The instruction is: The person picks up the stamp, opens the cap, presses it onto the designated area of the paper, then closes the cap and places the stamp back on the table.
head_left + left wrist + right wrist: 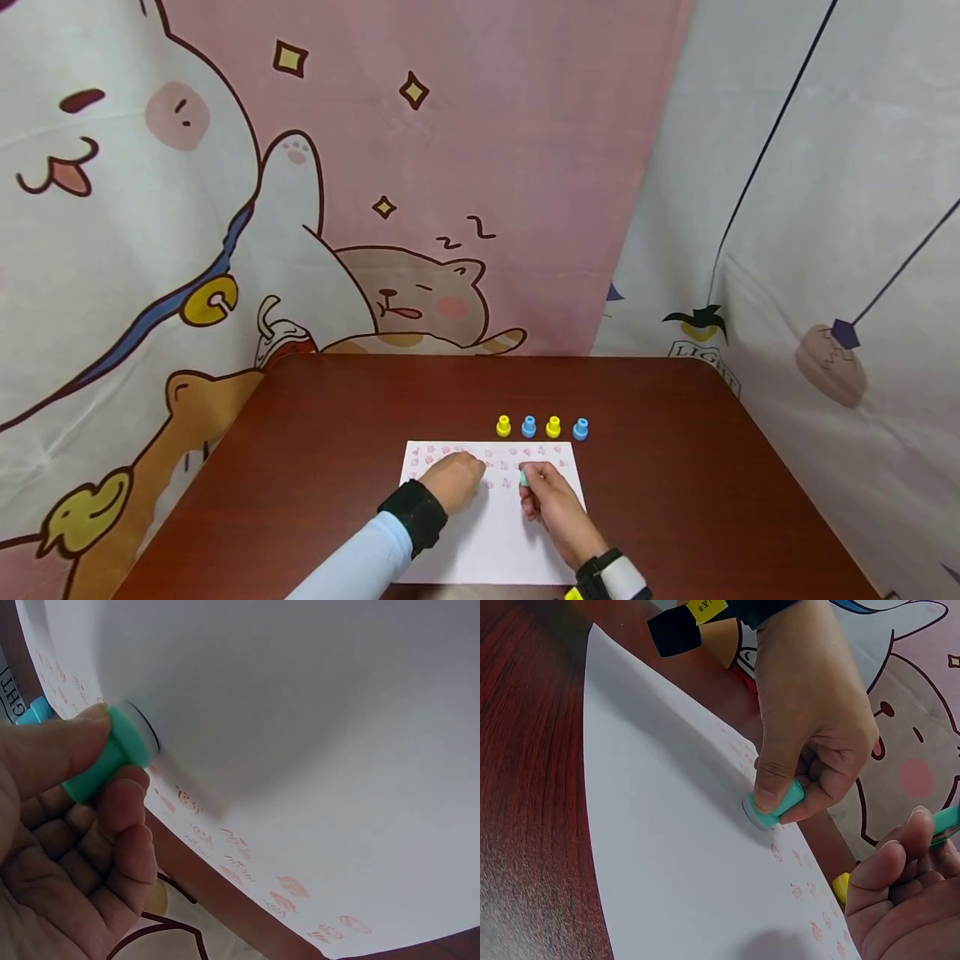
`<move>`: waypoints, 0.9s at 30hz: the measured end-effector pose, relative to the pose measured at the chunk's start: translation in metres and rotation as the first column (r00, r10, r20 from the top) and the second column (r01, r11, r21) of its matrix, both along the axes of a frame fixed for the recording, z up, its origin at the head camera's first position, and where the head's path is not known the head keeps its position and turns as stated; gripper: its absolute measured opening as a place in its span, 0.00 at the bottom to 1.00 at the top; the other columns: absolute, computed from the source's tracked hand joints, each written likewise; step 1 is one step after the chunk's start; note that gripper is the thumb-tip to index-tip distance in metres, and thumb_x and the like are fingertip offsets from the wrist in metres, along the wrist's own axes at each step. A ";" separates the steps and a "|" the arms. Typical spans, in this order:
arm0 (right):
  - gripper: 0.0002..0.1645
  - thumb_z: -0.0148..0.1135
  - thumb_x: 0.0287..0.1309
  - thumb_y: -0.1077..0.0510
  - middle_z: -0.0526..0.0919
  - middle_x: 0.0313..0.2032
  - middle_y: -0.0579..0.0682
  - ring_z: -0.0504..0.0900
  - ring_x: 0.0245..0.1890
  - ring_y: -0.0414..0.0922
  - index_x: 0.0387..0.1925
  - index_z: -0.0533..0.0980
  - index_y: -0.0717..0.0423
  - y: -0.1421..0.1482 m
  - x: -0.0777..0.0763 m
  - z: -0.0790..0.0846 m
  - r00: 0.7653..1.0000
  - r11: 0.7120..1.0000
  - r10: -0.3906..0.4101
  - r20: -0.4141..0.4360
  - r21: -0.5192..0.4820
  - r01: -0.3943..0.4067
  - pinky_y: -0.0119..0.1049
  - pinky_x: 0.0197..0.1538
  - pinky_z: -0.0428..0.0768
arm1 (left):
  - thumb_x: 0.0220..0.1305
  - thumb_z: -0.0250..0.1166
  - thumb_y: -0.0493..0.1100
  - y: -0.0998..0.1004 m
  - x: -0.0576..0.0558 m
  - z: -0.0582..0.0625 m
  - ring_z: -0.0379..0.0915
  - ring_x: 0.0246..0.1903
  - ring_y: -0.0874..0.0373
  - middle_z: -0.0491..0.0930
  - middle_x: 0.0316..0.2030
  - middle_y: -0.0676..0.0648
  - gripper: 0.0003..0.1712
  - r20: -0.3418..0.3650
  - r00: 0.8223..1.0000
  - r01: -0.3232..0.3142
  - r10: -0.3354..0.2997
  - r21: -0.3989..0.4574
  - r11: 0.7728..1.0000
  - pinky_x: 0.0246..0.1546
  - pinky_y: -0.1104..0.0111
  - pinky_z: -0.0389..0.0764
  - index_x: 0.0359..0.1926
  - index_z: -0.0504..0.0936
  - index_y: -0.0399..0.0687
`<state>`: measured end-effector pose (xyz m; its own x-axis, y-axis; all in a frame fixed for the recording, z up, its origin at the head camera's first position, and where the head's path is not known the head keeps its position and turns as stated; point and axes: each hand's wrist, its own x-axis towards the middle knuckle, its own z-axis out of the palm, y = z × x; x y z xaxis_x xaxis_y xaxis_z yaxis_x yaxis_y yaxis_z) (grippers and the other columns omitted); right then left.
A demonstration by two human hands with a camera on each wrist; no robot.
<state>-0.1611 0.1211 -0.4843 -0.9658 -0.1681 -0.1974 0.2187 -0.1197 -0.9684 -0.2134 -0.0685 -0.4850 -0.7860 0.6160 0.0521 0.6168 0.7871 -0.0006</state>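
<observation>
A white sheet of paper [495, 554] lies on the table, with rows of small red stamp prints [776, 851] along its far part. My left hand [456, 482] pinches a green stamp [112, 754] between thumb and fingers. The stamp's pale round end faces the paper, tilted, at the printed rows; whether it touches cannot be told. Over the right part of the sheet, my right hand [558, 508] holds a small green piece [946, 821], perhaps the stamp's cap, between thumb and fingertips. Most of that piece is hidden by the fingers or cut off by the frame.
Beyond the paper's far edge stand two yellow stamps [503, 427] and two blue stamps [528, 427] in a row, alternating. The brown table [300, 467] reaches back to a wall cloth [525, 167] printed with cartoon animals.
</observation>
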 end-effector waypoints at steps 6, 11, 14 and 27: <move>0.22 0.44 0.78 0.52 0.70 0.32 0.50 0.68 0.28 0.40 0.56 0.62 0.69 0.002 0.001 -0.003 1.000 1.000 -0.025 -0.006 -0.016 0.025 0.31 0.32 0.70 | 0.56 0.74 0.38 -0.002 0.001 0.000 0.80 0.35 0.56 0.84 0.32 0.47 0.09 0.053 0.999 -0.011 0.012 -0.012 1.000 0.45 0.68 0.80 0.38 0.84 0.42; 0.22 0.44 0.78 0.52 0.69 0.32 0.50 0.68 0.28 0.40 0.55 0.62 0.69 0.003 0.001 -0.003 0.999 0.999 -0.031 -0.011 -0.009 0.031 0.31 0.32 0.70 | 0.57 0.73 0.38 0.000 0.000 0.004 0.81 0.39 0.56 0.85 0.34 0.47 0.10 0.081 0.996 -0.025 0.027 -0.022 0.999 0.48 0.67 0.79 0.40 0.84 0.42; 0.22 0.44 0.78 0.52 0.69 0.32 0.50 0.68 0.28 0.41 0.56 0.62 0.69 0.003 0.000 -0.003 0.999 0.999 -0.035 -0.006 0.001 0.035 0.31 0.32 0.71 | 0.56 0.74 0.38 -0.001 -0.002 0.008 0.81 0.39 0.55 0.85 0.35 0.47 0.10 0.075 0.997 -0.033 0.034 -0.017 0.999 0.49 0.67 0.79 0.39 0.85 0.41; 0.22 0.44 0.78 0.52 0.70 0.32 0.51 0.68 0.28 0.41 0.56 0.62 0.68 0.005 -0.003 -0.002 0.999 0.999 -0.051 -0.002 -0.010 0.051 0.31 0.32 0.70 | 0.61 0.72 0.41 -0.008 -0.001 0.043 0.73 0.32 0.60 0.82 0.34 0.52 0.10 0.138 0.990 -0.045 -0.002 0.339 0.940 0.41 0.69 0.79 0.41 0.84 0.44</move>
